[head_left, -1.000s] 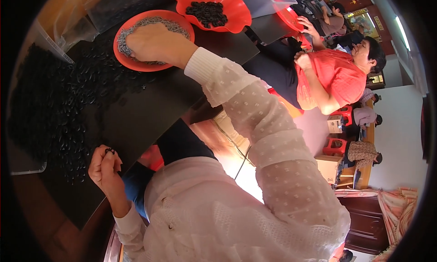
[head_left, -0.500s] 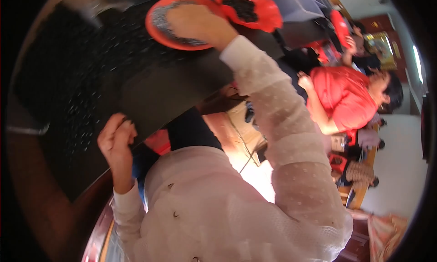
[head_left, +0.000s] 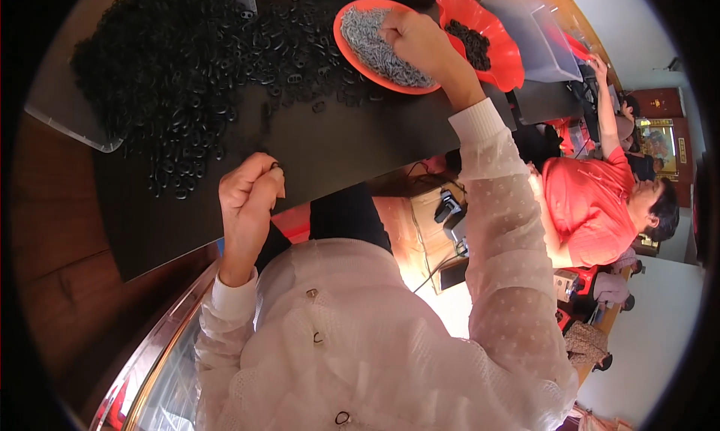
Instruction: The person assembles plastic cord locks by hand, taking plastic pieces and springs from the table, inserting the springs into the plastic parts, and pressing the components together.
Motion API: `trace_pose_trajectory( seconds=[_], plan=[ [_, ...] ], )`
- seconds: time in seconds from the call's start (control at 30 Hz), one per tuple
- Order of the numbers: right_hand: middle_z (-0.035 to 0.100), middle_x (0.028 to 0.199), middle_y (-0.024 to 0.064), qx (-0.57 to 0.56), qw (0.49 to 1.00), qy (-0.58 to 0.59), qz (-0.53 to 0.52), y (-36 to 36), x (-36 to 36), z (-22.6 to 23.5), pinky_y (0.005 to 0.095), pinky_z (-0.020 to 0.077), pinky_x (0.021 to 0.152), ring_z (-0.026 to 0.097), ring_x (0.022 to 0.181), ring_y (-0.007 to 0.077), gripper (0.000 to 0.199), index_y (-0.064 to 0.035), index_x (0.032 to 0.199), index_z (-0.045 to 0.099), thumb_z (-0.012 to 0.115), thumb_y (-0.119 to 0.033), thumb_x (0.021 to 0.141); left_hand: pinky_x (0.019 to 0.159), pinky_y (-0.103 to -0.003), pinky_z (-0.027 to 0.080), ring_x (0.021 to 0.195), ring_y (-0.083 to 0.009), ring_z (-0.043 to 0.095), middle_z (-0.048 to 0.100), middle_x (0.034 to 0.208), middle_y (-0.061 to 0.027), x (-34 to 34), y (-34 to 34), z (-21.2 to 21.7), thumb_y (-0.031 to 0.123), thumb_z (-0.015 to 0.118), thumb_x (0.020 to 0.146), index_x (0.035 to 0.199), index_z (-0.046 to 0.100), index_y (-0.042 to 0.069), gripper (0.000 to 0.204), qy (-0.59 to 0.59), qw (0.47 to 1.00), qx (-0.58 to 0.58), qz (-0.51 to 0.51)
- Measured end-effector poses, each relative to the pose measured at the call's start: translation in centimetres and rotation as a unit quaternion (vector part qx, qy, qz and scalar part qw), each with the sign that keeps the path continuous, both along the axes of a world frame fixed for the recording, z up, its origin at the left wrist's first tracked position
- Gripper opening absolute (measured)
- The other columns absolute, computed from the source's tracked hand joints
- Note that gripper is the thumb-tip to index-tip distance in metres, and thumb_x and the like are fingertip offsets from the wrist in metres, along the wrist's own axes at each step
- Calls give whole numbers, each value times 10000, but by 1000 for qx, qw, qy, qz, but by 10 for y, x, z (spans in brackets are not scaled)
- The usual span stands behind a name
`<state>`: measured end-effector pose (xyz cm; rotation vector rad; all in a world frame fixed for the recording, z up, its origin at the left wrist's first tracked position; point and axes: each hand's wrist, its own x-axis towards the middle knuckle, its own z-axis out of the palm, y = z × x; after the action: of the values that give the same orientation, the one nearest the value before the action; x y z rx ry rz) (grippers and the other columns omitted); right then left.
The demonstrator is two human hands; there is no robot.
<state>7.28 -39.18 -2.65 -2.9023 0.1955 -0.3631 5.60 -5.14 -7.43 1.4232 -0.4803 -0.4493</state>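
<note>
My left hand (head_left: pixel 251 190) is closed near the front edge of the black tabletop, with a bit of a small black piece (head_left: pixel 275 165) showing at its fingertips. At the far side, my right hand (head_left: pixel 421 47) reaches over a red bowl (head_left: pixel 346 56). Small, thin silver metal pieces (head_left: pixel 375 47) fill that bowl, and my fingers are pinched together down at them. What they hold, if anything, is hidden. A large heap of small black looped pieces (head_left: pixel 172 71) spreads over the far left of the table.
Beside the bowl stands a wavy-edged red dish (head_left: pixel 505 37) holding dark pieces. A clear plastic bin (head_left: pixel 536 41) is behind it, and another clear container's edge (head_left: pixel 71 127) lies at the left. A person in a red shirt (head_left: pixel 589 206) sits at the right with an arm stretched out.
The view has shifted, so the table and bowls sit farther right. My right hand has gone from lying flat and spread over the silver pieces to a pinch. My left hand stays closed.
</note>
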Motion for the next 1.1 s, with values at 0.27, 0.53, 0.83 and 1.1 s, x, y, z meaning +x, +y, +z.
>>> trace_pose_trajectory(
  seconds=[0.27,0.53,0.83,1.1],
  plan=[
    [623,765,185,12,998,-62,-25,12,-3,-10,449,476,673,607,772,393,191,-2,832,603,533,-173,879,479,-202,298,518,-35,397,519,604,0,-4,1,3,31,507,849,748,577,-11,130,38,999,-16,20],
    [603,732,205,-6,997,-81,-10,30,-23,4,449,468,670,596,741,399,210,-3,833,575,545,-203,890,491,-197,307,525,-39,406,532,614,-5,-13,7,-5,41,499,852,766,589,-3,131,28,999,-37,14],
    [605,748,177,33,973,-218,69,31,-8,-9,429,473,693,605,724,332,199,25,885,598,534,-164,873,503,-194,325,548,-37,421,547,645,-1,-4,-2,3,67,507,884,809,599,-1,136,41,999,-21,20],
    [430,627,-53,515,851,29,94,114,-41,16,177,268,467,349,530,16,225,-7,906,594,510,-204,976,486,-201,330,540,-38,429,552,637,6,-3,3,3,88,492,881,807,595,6,151,40,999,11,14]
  ],
)
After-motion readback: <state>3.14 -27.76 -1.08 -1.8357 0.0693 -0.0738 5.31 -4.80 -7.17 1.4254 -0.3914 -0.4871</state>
